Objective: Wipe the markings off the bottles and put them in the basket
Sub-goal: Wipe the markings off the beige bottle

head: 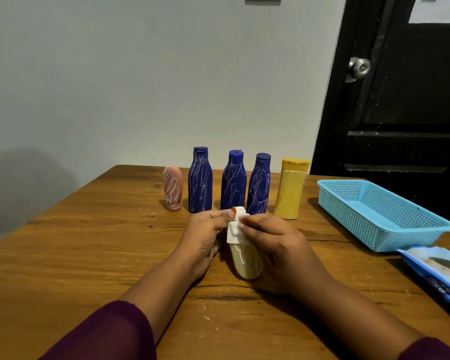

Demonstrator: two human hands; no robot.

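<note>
My left hand (205, 233) grips a pale yellow bottle (246, 263) low over the table (89, 242); my right hand (276, 245) pinches a white wipe (235, 233) against it. Behind stand a pink bottle (172, 188), three blue bottles (200, 180) and a yellow one (290, 189), scribbled. The basket (379, 216) sits far right.

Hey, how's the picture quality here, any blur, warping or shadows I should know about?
Head view: wide-angle warping tilts the door and bends the table edge; a soft shadow darkens the wall at left; the wipes pack at the right edge is blurred; both hands, left and right, and the pale yellow bottle are evenly lit, without glare.
</note>
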